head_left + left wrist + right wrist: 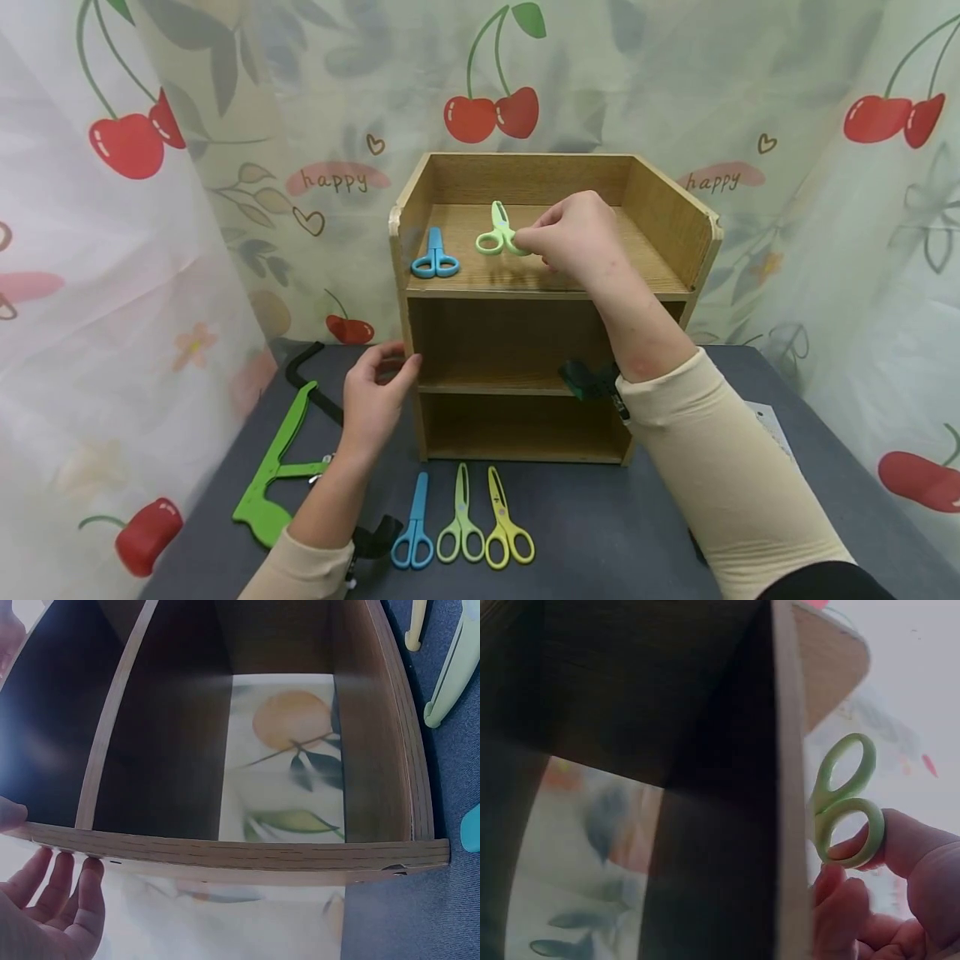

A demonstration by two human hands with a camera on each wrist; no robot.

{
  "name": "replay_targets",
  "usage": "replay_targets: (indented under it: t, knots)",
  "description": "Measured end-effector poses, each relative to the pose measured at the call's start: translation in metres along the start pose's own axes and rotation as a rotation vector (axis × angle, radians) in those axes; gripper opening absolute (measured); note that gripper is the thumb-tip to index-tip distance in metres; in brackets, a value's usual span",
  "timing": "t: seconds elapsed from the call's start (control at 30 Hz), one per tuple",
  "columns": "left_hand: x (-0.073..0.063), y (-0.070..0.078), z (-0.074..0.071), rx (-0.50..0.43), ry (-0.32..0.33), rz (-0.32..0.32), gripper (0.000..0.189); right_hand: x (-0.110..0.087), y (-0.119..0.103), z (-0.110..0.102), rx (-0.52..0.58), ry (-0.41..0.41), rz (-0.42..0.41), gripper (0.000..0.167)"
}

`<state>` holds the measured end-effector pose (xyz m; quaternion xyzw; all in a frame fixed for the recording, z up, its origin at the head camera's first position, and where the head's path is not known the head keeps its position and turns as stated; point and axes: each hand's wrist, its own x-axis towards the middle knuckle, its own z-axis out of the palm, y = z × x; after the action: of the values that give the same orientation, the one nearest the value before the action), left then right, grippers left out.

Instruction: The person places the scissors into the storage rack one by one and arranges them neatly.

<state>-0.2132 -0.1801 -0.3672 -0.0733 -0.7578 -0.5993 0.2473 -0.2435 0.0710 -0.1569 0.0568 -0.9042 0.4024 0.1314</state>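
Note:
My right hand (581,237) pinches one handle loop of a pair of light green scissors (489,242) over the top shelf of a wooden shelf unit (525,294). In the right wrist view, finger and thumb meet at the lower loop of those scissors (846,780). To their left, blue scissors (435,265) lie on the same shelf, handles toward the front. My left hand (378,396) touches the unit's left side; in the left wrist view its fingers (86,900) rest along the outer face, thumb at the front edge.
In front of the unit lie blue scissors (412,546), green scissors (461,537) and yellow scissors (510,542) in a row on the dark table (585,533). A green-framed tool with a black handle (273,475) lies at the left. A patterned curtain (337,92) hangs behind.

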Motion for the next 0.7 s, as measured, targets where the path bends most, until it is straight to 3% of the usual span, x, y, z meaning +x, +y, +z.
replay_targets:
  t: [0.4, 0.7]
  knots:
    - [-0.001, -0.001, 0.001, 0.011, 0.002, 0.008, 0.031, 0.01, 0.005, 0.026, -0.134, 0.031, -0.001, 0.019]
    - [0.0, 0.0, 0.0, 0.016, -0.003, 0.007, 0.03, 0.01, 0.001, 0.031, -0.134, 0.025, -0.002, 0.025]
